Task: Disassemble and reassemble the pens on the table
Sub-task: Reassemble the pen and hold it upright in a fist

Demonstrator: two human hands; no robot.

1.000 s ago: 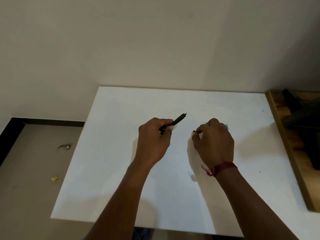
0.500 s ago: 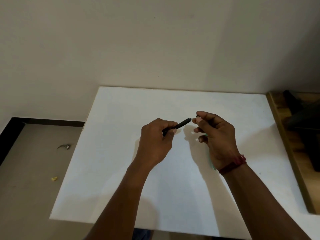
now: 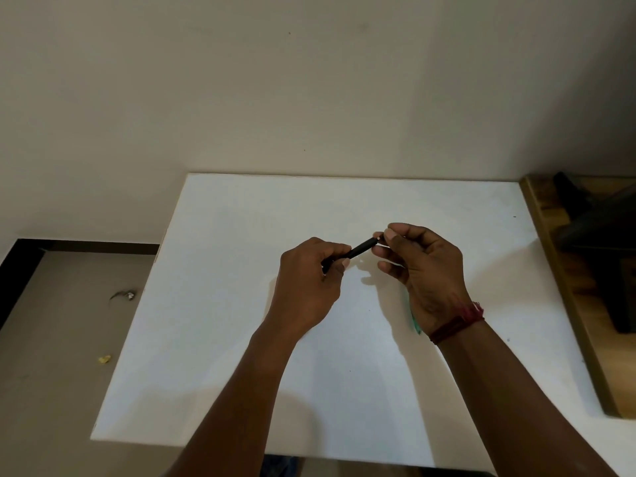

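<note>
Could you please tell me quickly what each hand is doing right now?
Left hand: grips the black pen by its barrel.
Right hand: pinches the same pen's far end.

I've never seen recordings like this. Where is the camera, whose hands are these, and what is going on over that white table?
No machine here: a person wears one camera on the head, looking down at their own two hands. The left hand grips a black pen by its barrel; the right hand, with a red thread on its wrist, pinches the pen's far end. Both are above a white table. A green sliver shows by the right wrist; what it is, I cannot tell.
</note>
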